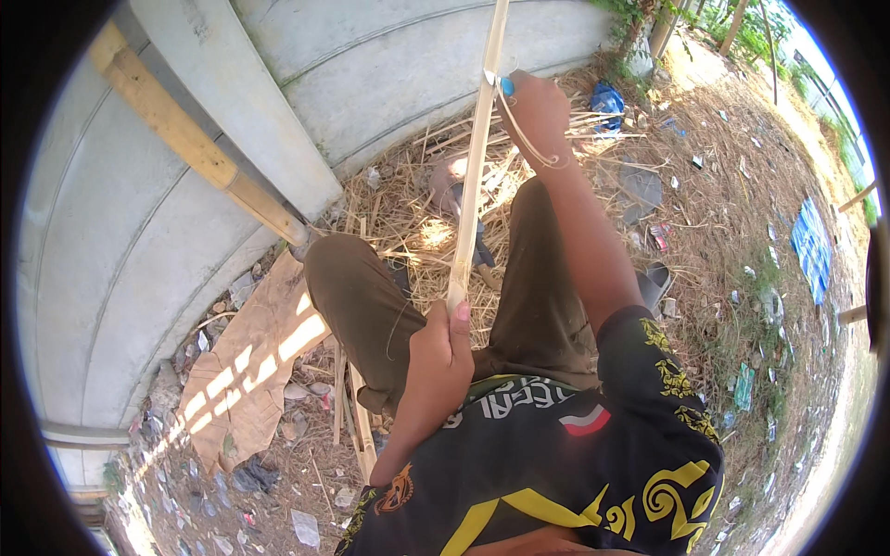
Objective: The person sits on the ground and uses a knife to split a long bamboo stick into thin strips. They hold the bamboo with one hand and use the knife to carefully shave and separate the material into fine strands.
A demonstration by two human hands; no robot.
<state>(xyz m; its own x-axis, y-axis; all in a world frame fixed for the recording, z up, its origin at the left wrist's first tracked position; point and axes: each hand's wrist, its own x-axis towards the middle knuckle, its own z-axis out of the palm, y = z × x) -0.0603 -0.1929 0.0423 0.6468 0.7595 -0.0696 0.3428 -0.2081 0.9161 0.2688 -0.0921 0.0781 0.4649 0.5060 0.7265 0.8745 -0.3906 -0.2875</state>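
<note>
A long pale bamboo strip [475,157] runs from my lap up past the top of the picture. My left hand [443,347] grips its lower end, thumb on top. My right hand [536,109] is stretched out higher up, closed on a small knife with a blue handle [505,85] whose blade rests against the strip. A thin curled shaving [533,144] hangs from that hand. I sit with both knees in brown trousers under the strip.
A grey concrete wall [185,241] with a wooden post [176,130] stands to the left. A torn brown cardboard sheet [250,361] lies by my left knee. Dry straw, bamboo slivers, a sandal [654,283] and scattered litter cover the ground.
</note>
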